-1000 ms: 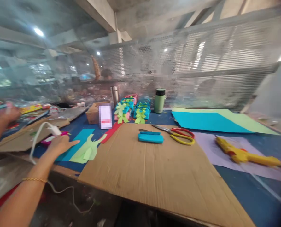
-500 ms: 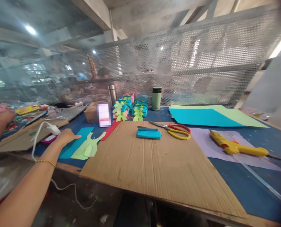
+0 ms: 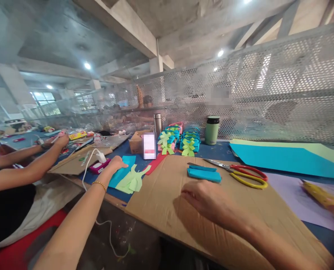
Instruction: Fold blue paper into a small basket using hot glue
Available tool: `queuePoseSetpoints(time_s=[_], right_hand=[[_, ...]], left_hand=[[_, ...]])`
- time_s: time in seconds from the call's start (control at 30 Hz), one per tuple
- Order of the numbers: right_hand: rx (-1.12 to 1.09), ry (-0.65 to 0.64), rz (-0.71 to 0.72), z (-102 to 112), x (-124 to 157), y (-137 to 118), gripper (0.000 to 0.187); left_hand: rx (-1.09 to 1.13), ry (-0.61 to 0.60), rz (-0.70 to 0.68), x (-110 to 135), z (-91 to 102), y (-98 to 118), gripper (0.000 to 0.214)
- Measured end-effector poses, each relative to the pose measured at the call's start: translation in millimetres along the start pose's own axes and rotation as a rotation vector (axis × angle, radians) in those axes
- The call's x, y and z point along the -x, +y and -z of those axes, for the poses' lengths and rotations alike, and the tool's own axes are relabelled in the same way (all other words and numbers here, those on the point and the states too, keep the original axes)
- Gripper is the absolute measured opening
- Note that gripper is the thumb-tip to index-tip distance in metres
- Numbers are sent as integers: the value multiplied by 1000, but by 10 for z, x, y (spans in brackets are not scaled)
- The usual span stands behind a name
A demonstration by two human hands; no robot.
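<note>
My left hand (image 3: 117, 165) rests on a bright blue sheet (image 3: 130, 164) at the table's left part. One finger stretches out to the right; the others are mostly hidden. Beside it lie pale green cut-out pieces (image 3: 131, 180), shaped like leaves. My right hand (image 3: 203, 195) hangs low over the cardboard sheet (image 3: 161, 210), its fingers curled in. Whatever they may hold is hidden. Just beyond it is a folded blue piece (image 3: 203, 174). Scissors (image 3: 248, 176) with red and yellow handles lie to its right.
Behind stand small blue baskets (image 3: 190, 140) with green bows, a steel flask (image 3: 158, 123), a green tumbler (image 3: 212, 130) and a carton (image 3: 135, 141). A blurred yellow glue gun (image 3: 321, 193) is at right. A white cable (image 3: 88, 165) hangs off the edge. Another person's hand (image 3: 61, 141) works at left.
My right hand has come into view over the cardboard. The view has turned left, showing more of the neighbouring person. My left hand stays on the blue sheet.
</note>
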State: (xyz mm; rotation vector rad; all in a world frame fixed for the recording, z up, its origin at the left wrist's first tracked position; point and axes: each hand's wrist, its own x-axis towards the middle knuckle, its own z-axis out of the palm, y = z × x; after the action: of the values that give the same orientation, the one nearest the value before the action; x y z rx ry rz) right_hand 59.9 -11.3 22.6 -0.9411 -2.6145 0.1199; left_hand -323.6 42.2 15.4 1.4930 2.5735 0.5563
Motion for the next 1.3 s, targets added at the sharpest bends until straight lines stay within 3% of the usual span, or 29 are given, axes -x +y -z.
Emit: queuePoseSetpoints(time_s=[0.17,0.3,0.33,0.37,0.4,0.5,0.57,0.67,0.8,1.03,1.23,1.3], right_hand=[[7,42,-164,47,-44,425,28],[-69,294,-182,178,22,545,26],[-93,391,-162,227,35,518,22],[-104,468,-123,279,50,470,22],[-94,514,-69,332,69,407,31],[91,509,46,467,172,197,73],[227,458,46,512,287,125,59],[314,303,72,474,525,178,10],[336,189,62,279,885,394,10],[200,61,-6,29,1168,563,19],[244,105,-9,-30,1200,501,19],[236,129,0,-7,1197,473,18]], left_hand=[[-72,195,24,259,198,30,31],[-87,471,-49,534,414,287,41],[-94,554,-115,626,428,412,38],[-119,674,-279,734,416,558,35],[-136,716,-483,859,380,719,33],[-88,662,-994,1273,144,1216,21],[-70,613,-1174,1524,-72,1481,21],[-86,522,-1305,1797,-377,1689,25],[-164,456,-1406,1954,-634,1659,26],[-72,268,-1351,1885,-788,1275,28],[8,338,-1348,1936,-860,969,33],[77,295,-1326,1949,-855,938,30]])
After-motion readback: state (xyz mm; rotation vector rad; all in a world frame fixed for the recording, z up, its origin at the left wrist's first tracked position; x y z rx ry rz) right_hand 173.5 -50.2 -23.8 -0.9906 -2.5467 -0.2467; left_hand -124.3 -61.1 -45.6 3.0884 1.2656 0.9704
